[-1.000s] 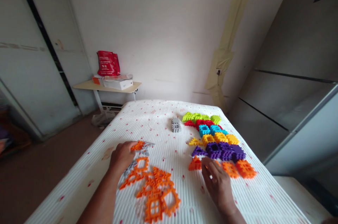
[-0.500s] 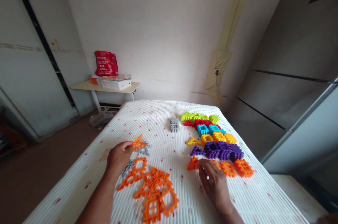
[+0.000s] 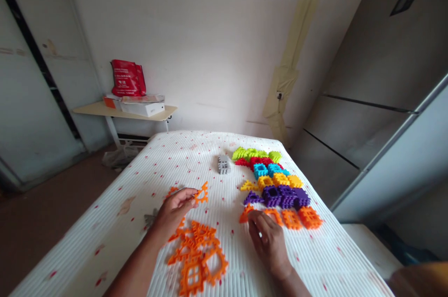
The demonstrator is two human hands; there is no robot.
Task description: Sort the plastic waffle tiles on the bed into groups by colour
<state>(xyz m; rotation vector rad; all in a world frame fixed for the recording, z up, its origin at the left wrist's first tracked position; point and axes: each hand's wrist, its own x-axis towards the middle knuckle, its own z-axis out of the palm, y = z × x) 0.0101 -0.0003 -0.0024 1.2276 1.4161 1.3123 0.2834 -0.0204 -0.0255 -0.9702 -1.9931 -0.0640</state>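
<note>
My left hand [image 3: 178, 208] pinches an orange triangular building piece [image 3: 201, 193] above the bed. Below it lies a loose heap of orange interlocking pieces [image 3: 192, 276], some with window openings, with a grey piece [image 3: 150, 218] partly hidden by the wrist. More orange shows behind the fingers. My right hand [image 3: 269, 241] is closed, fingertips on a small orange triangular stack [image 3: 246, 213] at the near row's left end. Along that row stand an orange frame stack [image 3: 273, 215], an orange window stack [image 3: 291, 219] and orange square blocks [image 3: 310, 217].
Beyond that row are purple [image 3: 287, 197], yellow [image 3: 280, 179], blue [image 3: 260, 171], red [image 3: 259, 162] and green stacks [image 3: 250, 152]. A grey stack [image 3: 223, 165] stands apart to their left. A side table [image 3: 91, 109] holds boxes and a red bag [image 3: 126, 78]. A fridge [image 3: 353, 101] stands at right.
My left hand has carried the orange triangular piece rightward, away from the grey pieces, toward my right hand. My right hand stays at the orange triangular stack. The view has turned slightly right.
</note>
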